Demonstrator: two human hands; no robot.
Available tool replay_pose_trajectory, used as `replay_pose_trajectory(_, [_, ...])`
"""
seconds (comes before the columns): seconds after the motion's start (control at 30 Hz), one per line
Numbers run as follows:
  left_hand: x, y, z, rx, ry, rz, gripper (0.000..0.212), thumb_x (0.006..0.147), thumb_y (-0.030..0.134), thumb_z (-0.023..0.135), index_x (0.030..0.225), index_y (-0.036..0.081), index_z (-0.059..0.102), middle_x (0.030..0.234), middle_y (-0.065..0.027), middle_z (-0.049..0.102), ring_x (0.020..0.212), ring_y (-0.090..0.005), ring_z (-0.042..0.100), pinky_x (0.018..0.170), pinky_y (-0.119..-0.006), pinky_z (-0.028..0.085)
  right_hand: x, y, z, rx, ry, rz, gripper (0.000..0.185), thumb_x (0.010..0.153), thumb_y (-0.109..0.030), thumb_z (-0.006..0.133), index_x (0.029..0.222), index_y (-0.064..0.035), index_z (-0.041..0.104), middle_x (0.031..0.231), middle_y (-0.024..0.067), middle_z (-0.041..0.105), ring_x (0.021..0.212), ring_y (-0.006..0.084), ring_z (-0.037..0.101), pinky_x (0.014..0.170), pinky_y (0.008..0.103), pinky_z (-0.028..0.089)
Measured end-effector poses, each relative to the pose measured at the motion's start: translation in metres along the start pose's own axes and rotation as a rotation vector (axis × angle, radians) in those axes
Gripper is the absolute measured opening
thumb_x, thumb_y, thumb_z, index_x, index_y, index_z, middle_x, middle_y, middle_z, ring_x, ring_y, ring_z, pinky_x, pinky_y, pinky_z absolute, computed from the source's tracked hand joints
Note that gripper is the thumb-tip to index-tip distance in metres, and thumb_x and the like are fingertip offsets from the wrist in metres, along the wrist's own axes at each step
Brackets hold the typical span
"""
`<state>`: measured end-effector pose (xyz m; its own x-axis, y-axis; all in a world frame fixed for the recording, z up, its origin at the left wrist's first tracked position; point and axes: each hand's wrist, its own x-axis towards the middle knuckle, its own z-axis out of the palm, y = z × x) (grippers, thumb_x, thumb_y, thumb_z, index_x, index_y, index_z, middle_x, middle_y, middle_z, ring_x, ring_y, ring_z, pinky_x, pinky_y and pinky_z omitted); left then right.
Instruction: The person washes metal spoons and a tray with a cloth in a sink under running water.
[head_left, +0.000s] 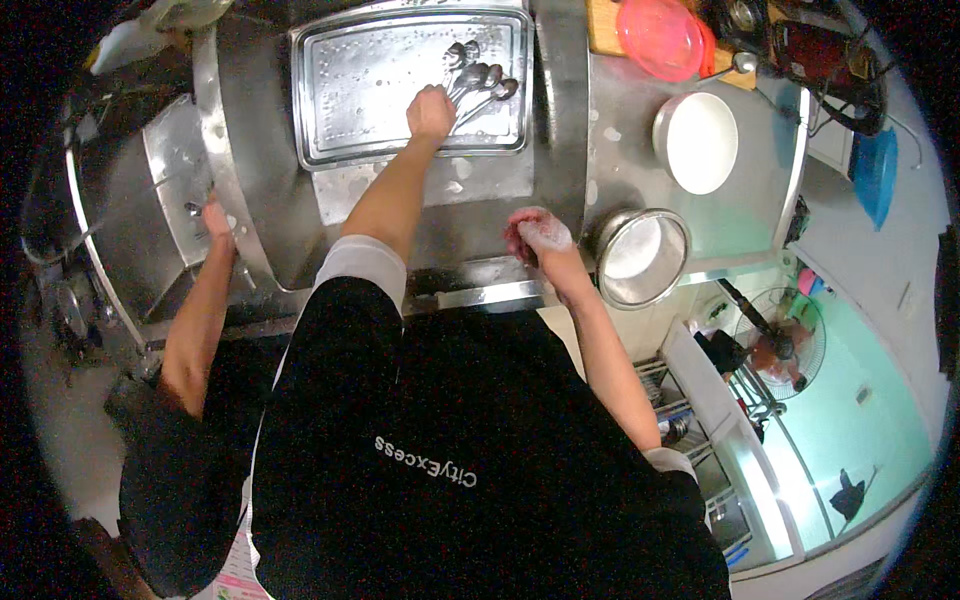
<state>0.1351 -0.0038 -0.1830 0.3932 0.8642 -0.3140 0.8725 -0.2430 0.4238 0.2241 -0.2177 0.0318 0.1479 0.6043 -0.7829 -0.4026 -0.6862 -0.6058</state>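
My left hand (432, 112) is closed around the handle ends of some metal spoons (480, 75), its fingers partly hiding them. The spoons lie fanned out in a shallow rectangular metal tray (322, 156) with water drops on its surface. That tray rests in a stainless steel sink (259, 135). Suds coat my right hand (551, 240), which holds a reddish scrubber (517, 234), mostly hidden by the fingers, over the sink's near side. A round steel pot (679, 281) with a whitish inside stands just right of this hand.
A white bowl (694, 142) stands on the steel counter (622, 97) at right. Beyond it are a pink plastic basin (656, 37), a wooden board (602, 26) and a ladle (742, 63). At left, another person's hand (216, 217) reaches into a neighbouring basin (169, 150).
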Motion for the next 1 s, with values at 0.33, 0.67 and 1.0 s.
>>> replay_pose_trajectory(0.33, [-0.136, 0.0, -0.052, -0.941, -0.117, -0.267, 0.015, 0.084, 0.012, 0.04, 0.083, 0.004, 0.052, 0.065, -0.0073, 0.054, 0.05, -0.0204, 0.05, 0.046, -0.032, 0.038, 0.011, -0.054, 0.03, 0.296, -0.225, -0.131, 0.04, 0.089, -0.031, 0.043, 0.119, -0.005, 0.048, 0.086, 0.0001, 0.052, 0.071, 0.0079, 0.046, 0.068, 0.0252, 0.043])
replay_pose_trajectory(0.67, [-0.258, 0.069, -0.209, -1.728, -0.579, -0.385, 0.014, 0.092, 0.014, 0.033, 0.088, 0.006, 0.045, 0.057, 0.004, 0.033, 0.043, -0.006, 0.026, 0.036, -0.022, 0.02, 0.01, -0.075, 0.109, -0.243, 0.042, -0.442, 0.026, 0.077, -0.006, 0.057, 0.103, -0.0007, 0.058, 0.073, 0.0057, 0.06, 0.062, 0.0127, 0.057, 0.053, 0.0269, 0.046])
replay_pose_trajectory(1.0, [-0.288, 0.054, -0.248, -1.884, -0.551, -0.291, 0.015, 0.093, 0.016, 0.031, 0.087, 0.007, 0.042, 0.056, 0.0054, 0.029, 0.043, -0.0044, 0.022, 0.035, -0.021, 0.016, -0.042, -0.069, 0.139, 0.089, -0.331, -0.25, 0.015, 0.082, -0.017, 0.057, 0.093, -0.0059, 0.057, 0.07, 0.0041, 0.057, 0.055, 0.0106, 0.052, 0.046, 0.0229, 0.041])
